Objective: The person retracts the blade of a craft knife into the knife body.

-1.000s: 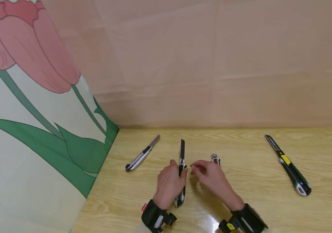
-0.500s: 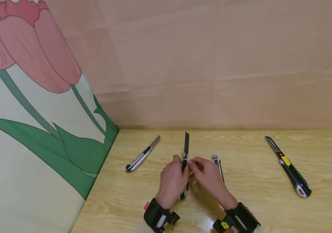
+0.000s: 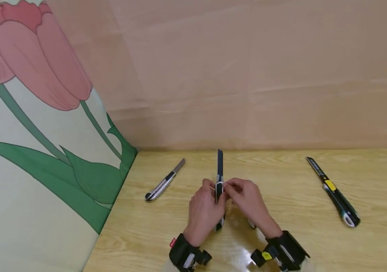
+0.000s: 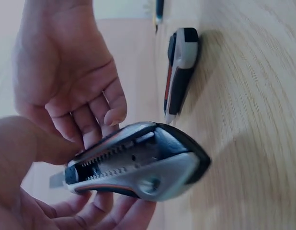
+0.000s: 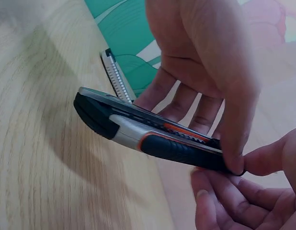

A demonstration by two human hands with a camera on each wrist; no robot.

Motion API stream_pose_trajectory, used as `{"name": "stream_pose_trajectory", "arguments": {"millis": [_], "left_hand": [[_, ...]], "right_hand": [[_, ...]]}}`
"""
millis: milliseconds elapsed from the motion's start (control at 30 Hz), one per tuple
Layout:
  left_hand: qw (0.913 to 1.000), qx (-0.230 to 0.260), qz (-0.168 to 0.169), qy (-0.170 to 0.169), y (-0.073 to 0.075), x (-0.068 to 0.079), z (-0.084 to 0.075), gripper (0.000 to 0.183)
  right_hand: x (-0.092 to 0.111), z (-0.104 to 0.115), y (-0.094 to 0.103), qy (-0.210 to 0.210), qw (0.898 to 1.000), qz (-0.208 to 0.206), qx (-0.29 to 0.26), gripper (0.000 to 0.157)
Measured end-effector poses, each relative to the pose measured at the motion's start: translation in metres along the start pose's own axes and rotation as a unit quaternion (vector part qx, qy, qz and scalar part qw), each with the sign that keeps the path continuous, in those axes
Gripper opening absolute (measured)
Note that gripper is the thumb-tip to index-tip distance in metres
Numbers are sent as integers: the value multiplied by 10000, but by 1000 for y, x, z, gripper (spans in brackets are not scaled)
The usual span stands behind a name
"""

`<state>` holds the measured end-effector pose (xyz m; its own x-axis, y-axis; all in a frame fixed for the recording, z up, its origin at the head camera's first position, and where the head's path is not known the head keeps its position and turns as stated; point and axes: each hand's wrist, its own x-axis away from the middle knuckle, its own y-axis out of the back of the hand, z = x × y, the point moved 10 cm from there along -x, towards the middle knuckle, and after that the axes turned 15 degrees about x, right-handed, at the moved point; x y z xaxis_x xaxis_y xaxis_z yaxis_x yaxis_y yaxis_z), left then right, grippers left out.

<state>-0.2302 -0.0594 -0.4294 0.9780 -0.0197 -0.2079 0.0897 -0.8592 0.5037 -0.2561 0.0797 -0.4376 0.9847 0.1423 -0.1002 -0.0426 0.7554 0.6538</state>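
My left hand [image 3: 202, 213] grips a utility knife [image 3: 219, 192] with a grey, black and orange-trimmed body, its long dark blade pointing away from me. The right hand [image 3: 250, 200] pinches the front of that knife's body, just behind the blade. Seen from the left wrist, the knife [image 4: 138, 167] is tilted above the table, slotted channel showing. The right wrist view shows its black grip pad [image 5: 176, 152] and the fingers of both hands at the front end. Under my right forearm lies another utility knife [image 4: 180, 72], mostly hidden in the head view.
A silver utility knife [image 3: 162, 186] with its blade out lies at the left of the wooden table [image 3: 281, 181]. A larger black one with a yellow slider [image 3: 330, 185] lies at the right. Behind the table hangs a tulip-printed cloth [image 3: 43, 60].
My left hand has carried the knife a little up and to the right. The right hand's fingers, apart from it a second ago, now pinch its front part.
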Motion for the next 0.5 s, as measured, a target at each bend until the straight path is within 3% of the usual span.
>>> {"name": "stream_pose_trajectory", "arguments": {"millis": [100, 233, 333, 500], "left_hand": [[9978, 667, 54, 23, -1, -1, 2, 30], [9846, 1746, 34, 88, -2, -3, 4, 25], [9656, 2572, -39, 384, -3, -5, 9, 21], [9206, 3761, -30, 1047, -13, -7, 20, 30]], "right_hand": [[-1, -1, 3, -104, 9999, 1, -21, 26], [-1, 0, 10, -150, 9998, -3, -129, 27], [-1, 2, 15, -90, 9997, -33, -225, 28], [-1, 6, 24, -131, 9990, -155, -390, 30]]}}
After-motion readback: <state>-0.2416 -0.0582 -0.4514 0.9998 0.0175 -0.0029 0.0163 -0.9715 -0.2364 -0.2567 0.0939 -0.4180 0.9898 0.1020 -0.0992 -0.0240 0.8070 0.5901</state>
